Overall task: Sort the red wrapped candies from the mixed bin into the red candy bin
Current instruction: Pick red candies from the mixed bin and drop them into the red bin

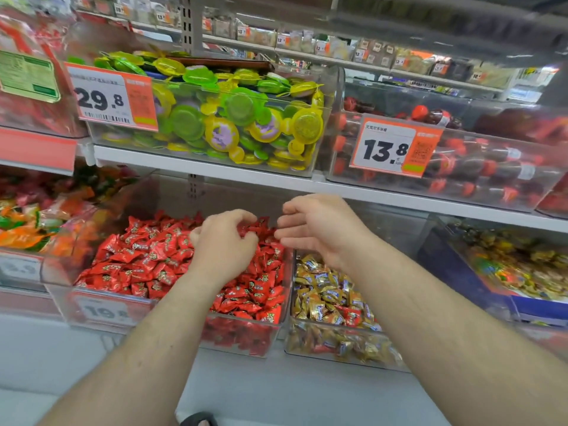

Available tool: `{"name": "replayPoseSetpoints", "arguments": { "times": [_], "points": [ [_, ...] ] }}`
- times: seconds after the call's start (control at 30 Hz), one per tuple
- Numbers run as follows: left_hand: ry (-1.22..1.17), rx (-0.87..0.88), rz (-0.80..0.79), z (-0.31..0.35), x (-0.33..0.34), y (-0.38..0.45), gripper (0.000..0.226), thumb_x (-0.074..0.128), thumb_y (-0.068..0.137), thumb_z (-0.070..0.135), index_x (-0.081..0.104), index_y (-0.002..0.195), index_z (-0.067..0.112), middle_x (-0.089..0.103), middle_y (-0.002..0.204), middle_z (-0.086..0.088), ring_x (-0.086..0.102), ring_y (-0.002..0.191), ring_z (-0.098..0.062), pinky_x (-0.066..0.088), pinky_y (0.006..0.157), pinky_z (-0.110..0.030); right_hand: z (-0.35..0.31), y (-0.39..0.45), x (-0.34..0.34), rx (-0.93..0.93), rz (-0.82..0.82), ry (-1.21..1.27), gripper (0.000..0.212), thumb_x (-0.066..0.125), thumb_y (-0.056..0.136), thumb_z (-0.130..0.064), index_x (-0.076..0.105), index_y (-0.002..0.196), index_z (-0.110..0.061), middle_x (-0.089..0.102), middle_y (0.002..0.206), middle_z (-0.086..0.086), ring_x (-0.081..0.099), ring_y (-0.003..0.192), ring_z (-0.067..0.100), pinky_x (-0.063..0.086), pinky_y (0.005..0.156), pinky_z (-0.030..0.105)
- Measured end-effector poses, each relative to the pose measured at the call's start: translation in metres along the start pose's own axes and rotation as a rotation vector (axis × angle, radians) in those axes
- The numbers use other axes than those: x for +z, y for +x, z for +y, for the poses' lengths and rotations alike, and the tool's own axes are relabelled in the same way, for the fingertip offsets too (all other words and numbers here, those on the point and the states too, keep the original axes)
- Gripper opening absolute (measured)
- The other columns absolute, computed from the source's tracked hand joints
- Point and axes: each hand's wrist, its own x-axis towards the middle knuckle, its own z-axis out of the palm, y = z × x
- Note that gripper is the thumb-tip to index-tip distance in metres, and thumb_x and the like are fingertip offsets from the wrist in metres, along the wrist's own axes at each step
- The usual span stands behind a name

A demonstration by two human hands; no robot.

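The red candy bin (242, 338) is a clear box on the lower shelf, piled with red wrapped candies (147, 256). To its right stands the mixed bin (338, 352), holding gold and blue wrapped candies with a few red ones (352, 316) near its front. My left hand (224, 247) hovers over the red pile, its fingers curled round some red candies at their tips. My right hand (316, 229) hangs over the divide between the two bins, fingers loosely curled toward the left hand, with nothing visible in it.
A white shelf edge (215, 167) runs just above my hands. It carries a bin of green and yellow round cups (233, 121) and a bin of dark bottle-shaped sweets (479, 167). An orange-and-green candy bin (33, 229) sits left, and a blue-sided box (461, 272) right.
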Motion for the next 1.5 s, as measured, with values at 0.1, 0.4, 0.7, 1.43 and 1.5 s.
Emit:
{"name": "replayPoseSetpoints", "arguments": {
  "times": [0.1,0.4,0.7,1.43,1.5],
  "points": [
    [-0.012,0.243,0.047,0.024,0.014,-0.010,0.022,0.059,0.079,0.017,0.072,0.090,0.032,0.066,0.092,0.017,0.057,0.106,-0.018,0.037,0.091,-0.036,0.013,-0.017,-0.052,-0.033,0.136,-0.035,0.010,0.058,0.091,-0.010,0.065,0.093,-0.003,0.067,0.077,0.013,0.062,0.054,0.021,0.051,0.049,0.027],
    [0.123,0.625,-0.296,0.068,0.057,-0.033,0.022,0.055,0.088,0.013,0.071,0.100,0.023,0.065,0.105,0.007,0.050,0.106,-0.020,0.043,0.093,-0.038,0.112,0.015,-0.135,0.248,-0.071,-1.446,0.011,0.059,0.081,-0.005,0.070,0.083,-0.004,0.060,0.079,0.010,0.059,0.075,0.026,0.047,0.062,0.028],
    [0.361,0.524,-0.698,0.090,0.093,-0.043,0.024,0.051,0.088,0.016,0.067,0.104,0.026,0.065,0.112,0.005,0.058,0.106,-0.018,0.051,0.089,-0.037,0.130,0.023,-0.157,0.256,-0.063,-1.438,0.011,0.065,0.081,-0.012,0.060,0.072,-0.009,0.061,0.073,0.006,0.055,0.064,0.020,0.047,0.056,0.027],
    [0.300,0.029,-0.825,0.125,0.133,0.010,0.015,0.045,0.089,0.007,0.060,0.083,0.009,0.063,0.072,-0.006,0.066,0.062,-0.022,0.058,0.065,-0.030,0.101,0.028,-0.144,0.069,-0.248,-1.136,0.048,0.041,0.092,-0.001,0.056,0.136,-0.013,0.056,0.139,0.010,0.059,0.111,0.029,0.053,0.083,0.032],
    [0.260,0.008,-0.808,0.122,0.127,0.015,0.025,0.039,0.094,0.003,0.053,0.075,0.013,0.056,0.069,-0.004,0.065,0.060,-0.021,0.055,0.059,-0.027,0.104,0.029,-0.137,0.158,-0.422,-1.327,0.054,0.038,0.094,0.000,0.044,0.146,-0.013,0.042,0.151,0.012,0.049,0.128,0.032,0.047,0.097,0.037]
  ]
}}
